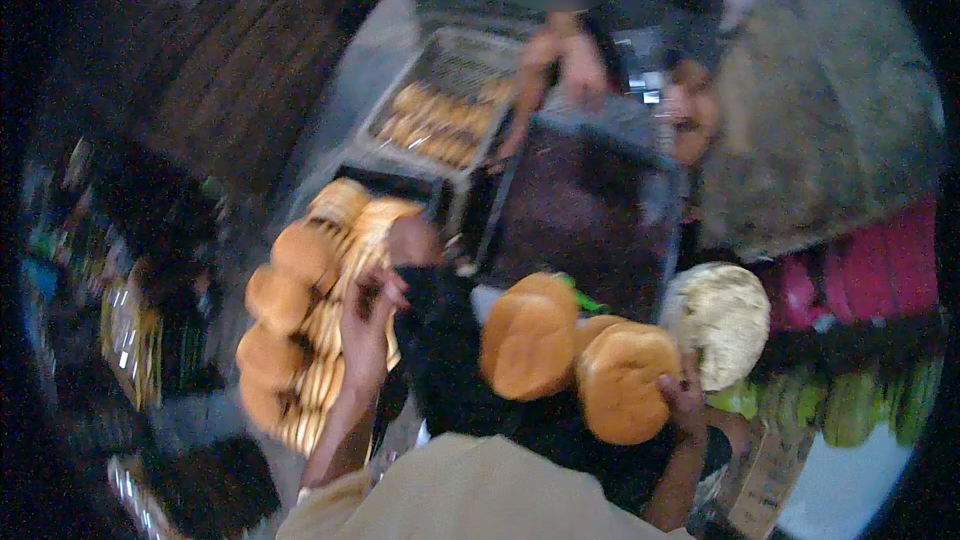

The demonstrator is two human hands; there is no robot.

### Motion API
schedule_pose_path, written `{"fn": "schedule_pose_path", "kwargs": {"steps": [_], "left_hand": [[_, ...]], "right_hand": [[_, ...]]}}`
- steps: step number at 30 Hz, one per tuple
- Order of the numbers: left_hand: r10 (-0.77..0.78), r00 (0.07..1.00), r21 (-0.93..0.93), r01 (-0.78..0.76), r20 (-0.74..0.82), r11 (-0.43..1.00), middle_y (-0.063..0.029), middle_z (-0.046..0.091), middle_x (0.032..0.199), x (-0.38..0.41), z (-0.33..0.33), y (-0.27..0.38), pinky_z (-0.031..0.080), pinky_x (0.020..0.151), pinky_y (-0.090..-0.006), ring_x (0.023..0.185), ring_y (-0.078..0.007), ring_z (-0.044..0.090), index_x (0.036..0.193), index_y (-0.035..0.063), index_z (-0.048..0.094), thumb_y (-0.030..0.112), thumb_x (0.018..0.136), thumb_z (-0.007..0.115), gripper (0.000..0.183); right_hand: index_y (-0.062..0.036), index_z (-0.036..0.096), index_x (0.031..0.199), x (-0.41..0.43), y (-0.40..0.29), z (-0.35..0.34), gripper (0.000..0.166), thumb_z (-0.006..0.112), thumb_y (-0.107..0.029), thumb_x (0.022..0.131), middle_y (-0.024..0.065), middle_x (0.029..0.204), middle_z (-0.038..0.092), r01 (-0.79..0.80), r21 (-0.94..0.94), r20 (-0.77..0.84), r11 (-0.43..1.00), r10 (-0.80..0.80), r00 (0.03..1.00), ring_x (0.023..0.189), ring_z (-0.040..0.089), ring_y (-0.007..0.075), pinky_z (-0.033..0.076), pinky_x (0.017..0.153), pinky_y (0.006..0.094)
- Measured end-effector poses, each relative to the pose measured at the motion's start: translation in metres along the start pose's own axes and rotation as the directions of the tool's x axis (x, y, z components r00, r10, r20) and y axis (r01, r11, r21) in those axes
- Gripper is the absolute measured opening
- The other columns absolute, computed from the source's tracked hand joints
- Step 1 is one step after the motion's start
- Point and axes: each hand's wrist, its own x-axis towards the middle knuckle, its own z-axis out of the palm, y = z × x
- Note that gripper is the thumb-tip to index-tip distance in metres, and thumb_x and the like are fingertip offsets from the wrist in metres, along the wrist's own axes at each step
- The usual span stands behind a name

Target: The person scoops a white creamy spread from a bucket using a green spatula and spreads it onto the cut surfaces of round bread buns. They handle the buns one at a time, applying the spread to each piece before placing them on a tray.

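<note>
My left hand (369,315) is raised beside long rows of sliced bread buns (319,337), its fingers bent. Blur hides whether it touches or holds one. At the right, my right hand (686,397) grips the edge of a round, golden-brown bun (628,386). Another bun piece shows behind that one. Just left of it rests a second round bun (529,341), above black cloth (442,345) across my lap. A tub of pale, creamy spread (724,326) stands close beyond my right hand.
Ahead is a large dark tray (577,217). Left of it, a mesh crate (469,52) contains buns. Across from me are a co-worker's hand (583,75) and another hand (686,116). Brown sacking (810,112), pink packs (877,270) and yellow-green packs (847,405) lie right.
</note>
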Motion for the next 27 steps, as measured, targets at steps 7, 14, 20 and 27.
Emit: {"fn": "schedule_pose_path", "kwargs": {"steps": [7,14,20,27], "left_hand": [[0.272,0.231,0.354,0.502,-0.934,0.789,-0.0270,0.029,0.137,-0.011,-0.292,-0.124,0.037,0.101,-0.0453,0.126,-0.0372,0.037,0.137,-0.0040,0.029,0.059,0.071,0.073,0.101],[-0.111,-0.030,-0.075,0.898,-0.993,0.433,-0.0292,0.032,0.135,-0.078,-0.438,-0.234,0.035,0.101,-0.0536,0.127,-0.0444,0.035,0.136,-0.0047,0.031,0.079,0.056,0.062,0.120],[-0.175,0.498,0.303,0.732,-0.850,0.611,-0.0278,0.036,0.133,-0.091,-0.352,-0.311,0.038,0.099,-0.0518,0.123,-0.0426,0.039,0.134,-0.0043,0.033,0.070,0.059,0.062,0.110],[-0.246,0.564,0.321,0.718,-0.789,0.617,-0.0261,0.041,0.130,-0.065,-0.299,-0.304,0.040,0.098,-0.0498,0.119,-0.0405,0.043,0.132,-0.0040,0.036,0.060,0.062,0.061,0.098]], "right_hand": [[-0.0035,0.035,0.140,0.009,-0.006,0.015,0.079,0.070,-0.034,0.076,0.0115,0.130,0.049,0.107,0.010,0.103,0.994,-0.108,0.989,0.115,0.051,0.0237,0.041,0.099,0.0381],[-0.0038,0.035,0.140,0.008,0.000,0.008,0.079,0.070,-0.034,0.076,0.0115,0.130,0.049,0.013,0.027,0.132,1.000,-0.016,0.991,0.115,0.051,0.0238,0.041,0.099,0.0382],[-0.0040,0.035,0.140,0.002,-0.023,0.015,0.079,0.070,-0.035,0.076,0.0114,0.130,0.050,-0.046,0.068,0.176,0.997,0.033,0.984,0.115,0.051,0.0239,0.041,0.099,0.0383],[-0.0042,0.035,0.140,0.008,-0.025,-0.009,0.079,0.070,-0.036,0.076,0.0114,0.130,0.050,-0.107,0.241,0.399,0.964,0.002,0.917,0.115,0.051,0.0240,0.041,0.099,0.0384]]}}
